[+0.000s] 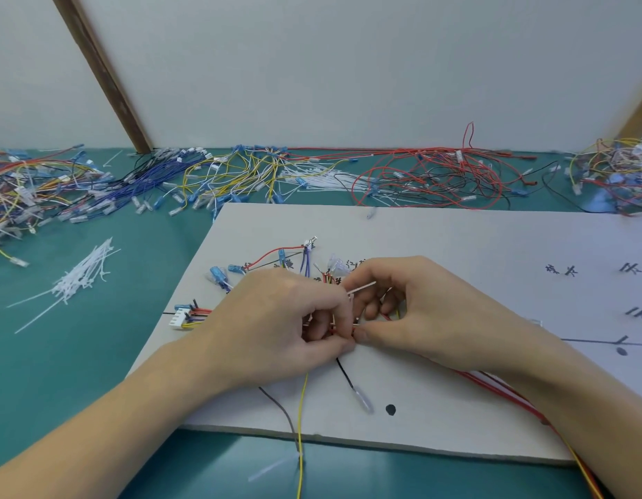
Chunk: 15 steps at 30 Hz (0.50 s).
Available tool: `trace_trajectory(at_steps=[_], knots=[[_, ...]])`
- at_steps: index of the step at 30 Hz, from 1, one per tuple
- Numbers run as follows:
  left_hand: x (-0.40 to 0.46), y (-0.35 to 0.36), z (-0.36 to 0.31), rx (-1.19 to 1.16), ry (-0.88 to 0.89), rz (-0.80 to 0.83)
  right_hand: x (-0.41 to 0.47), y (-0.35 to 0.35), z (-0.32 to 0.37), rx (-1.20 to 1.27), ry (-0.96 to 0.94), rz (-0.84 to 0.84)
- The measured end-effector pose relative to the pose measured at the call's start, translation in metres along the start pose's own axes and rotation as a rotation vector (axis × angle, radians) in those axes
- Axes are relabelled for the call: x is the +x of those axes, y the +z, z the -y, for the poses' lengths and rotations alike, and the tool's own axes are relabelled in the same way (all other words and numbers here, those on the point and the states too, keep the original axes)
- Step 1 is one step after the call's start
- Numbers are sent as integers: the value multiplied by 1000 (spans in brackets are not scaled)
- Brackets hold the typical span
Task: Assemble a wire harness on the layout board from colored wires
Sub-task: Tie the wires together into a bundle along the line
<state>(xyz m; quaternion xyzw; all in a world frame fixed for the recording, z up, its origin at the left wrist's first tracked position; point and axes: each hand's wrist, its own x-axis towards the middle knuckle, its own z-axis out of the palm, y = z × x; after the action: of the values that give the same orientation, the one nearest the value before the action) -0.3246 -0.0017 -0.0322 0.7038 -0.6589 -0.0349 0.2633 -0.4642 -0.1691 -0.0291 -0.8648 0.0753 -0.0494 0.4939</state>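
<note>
Bare layout board [456,246] rightward; loose wire piles [240,174] behind.

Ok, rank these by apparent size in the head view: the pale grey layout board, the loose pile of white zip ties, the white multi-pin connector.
1. Pale grey layout board
2. Loose pile of white zip ties
3. White multi-pin connector

The gaps are wide, so nearness changes nothing.

You face a plain pale wall [348,66] under even, soft light. Two brown wooden struts lean against it, one at left [103,73], one at far right [636,117]. Below you lies a teal tabletop [60,354].
</note>
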Motion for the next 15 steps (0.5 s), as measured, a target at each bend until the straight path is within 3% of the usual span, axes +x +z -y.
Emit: trace_trajectory(at_steps=[6, 15], knots=[[1, -8, 6, -88, -26, 137, 1, -1, -5, 16, 10, -20], [-1, -8, 4, -91, -3, 133, 0, -3, -3, 35, -5, -2]])
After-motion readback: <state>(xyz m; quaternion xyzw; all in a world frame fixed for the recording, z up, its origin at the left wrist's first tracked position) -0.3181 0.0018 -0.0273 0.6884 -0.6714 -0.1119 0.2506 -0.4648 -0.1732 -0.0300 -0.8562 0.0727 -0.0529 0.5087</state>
